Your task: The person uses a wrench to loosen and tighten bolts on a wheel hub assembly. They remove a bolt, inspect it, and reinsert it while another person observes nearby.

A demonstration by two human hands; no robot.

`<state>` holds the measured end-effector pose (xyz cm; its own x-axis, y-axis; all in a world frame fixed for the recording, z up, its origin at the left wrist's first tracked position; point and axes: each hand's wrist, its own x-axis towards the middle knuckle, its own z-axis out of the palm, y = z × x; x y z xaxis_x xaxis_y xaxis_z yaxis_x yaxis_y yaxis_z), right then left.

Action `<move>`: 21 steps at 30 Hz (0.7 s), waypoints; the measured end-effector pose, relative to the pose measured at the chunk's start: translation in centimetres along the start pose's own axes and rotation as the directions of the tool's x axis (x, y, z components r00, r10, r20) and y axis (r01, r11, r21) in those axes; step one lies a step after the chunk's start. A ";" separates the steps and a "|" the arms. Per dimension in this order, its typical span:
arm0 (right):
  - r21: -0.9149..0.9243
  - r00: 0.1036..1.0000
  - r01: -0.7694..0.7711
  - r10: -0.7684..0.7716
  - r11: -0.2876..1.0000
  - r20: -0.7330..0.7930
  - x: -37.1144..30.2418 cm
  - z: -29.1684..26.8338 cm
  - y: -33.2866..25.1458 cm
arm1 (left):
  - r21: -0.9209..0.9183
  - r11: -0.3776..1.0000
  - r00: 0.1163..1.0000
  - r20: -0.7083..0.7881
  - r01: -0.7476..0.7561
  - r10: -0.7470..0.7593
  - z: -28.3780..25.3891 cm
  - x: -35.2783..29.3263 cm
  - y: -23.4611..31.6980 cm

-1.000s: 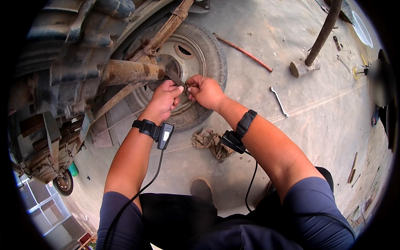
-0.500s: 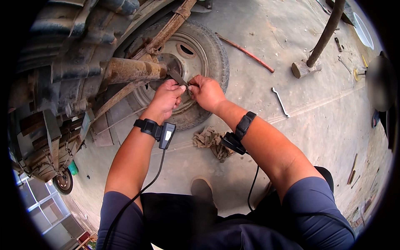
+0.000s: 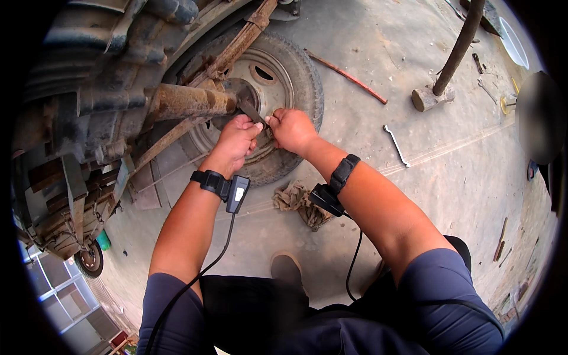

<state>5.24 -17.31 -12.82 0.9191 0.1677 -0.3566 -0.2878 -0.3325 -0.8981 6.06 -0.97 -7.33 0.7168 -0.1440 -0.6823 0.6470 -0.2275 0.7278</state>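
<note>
My left hand (image 3: 235, 143) is closed, its thumb and fingers pinched at the lower end of a flat dark metal strip (image 3: 249, 110). The strip slants up toward the end of a rusty axle tube (image 3: 195, 100); whether it is fixed there I cannot tell. Close beside it on the right, my right hand (image 3: 293, 131) is closed too, its fingertips pressed together near the strip's end. What those fingertips hold is hidden. Behind both hands is a wheel with a worn tyre (image 3: 309, 97) and a pale, dirty rim (image 3: 283, 77).
Rusty vehicle parts (image 3: 112, 100) crowd the left. On the concrete lie a red bar (image 3: 355, 83), a spanner (image 3: 396, 145), a crumpled rag (image 3: 302, 202) and a wooden-headed mallet (image 3: 433, 97) with its handle upward. A blurred dark shape (image 3: 539, 118) stands at the right edge.
My right hand has shifted very slightly left, toward the left hand. The left hand and the metal strip hold nearly the same place.
</note>
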 end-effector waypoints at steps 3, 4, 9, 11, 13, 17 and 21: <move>0.009 0.988 -0.111 0.110 0.994 0.107 -0.8 -1.0 -2.2 | -0.005 1.000 1.000 -0.014 -0.004 0.004 0.0 -0.5 -0.1; 0.024 0.971 -0.171 0.165 0.985 0.172 -1.1 -1.4 -3.2 | -0.013 1.000 1.000 -0.024 -0.005 0.005 -0.2 -0.6 -0.2; -0.119 0.996 0.086 -0.088 0.989 -0.005 -0.6 -0.4 -0.8 | -0.009 1.000 1.000 -0.007 -0.022 0.022 0.4 -0.6 0.1; -0.083 0.992 0.129 -0.129 0.988 -0.004 -0.8 -0.2 -0.3 | 0.006 1.000 1.000 -0.021 -0.022 0.022 0.5 -0.7 0.1; -0.054 0.991 0.132 -0.132 0.990 0.003 -0.8 -0.2 -0.2 | 0.014 1.000 1.000 -0.025 -0.016 0.017 0.5 -0.5 -0.1; -0.115 0.991 0.132 -0.135 0.985 -0.021 -1.0 -0.2 -0.6 | 0.018 1.000 1.000 -0.012 -0.007 0.007 -0.4 0.0 -0.7; -0.276 0.982 0.160 -0.181 0.948 -0.050 -0.5 -0.1 -1.0 | 0.024 1.000 1.000 -0.007 -0.003 0.003 0.0 -0.3 -0.2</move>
<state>5.06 -17.11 -11.67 0.9682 0.1786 -0.1751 -0.0510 -0.5444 -0.8373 5.73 -0.89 -7.26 0.7206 -0.1376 -0.6796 0.6387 -0.2499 0.7278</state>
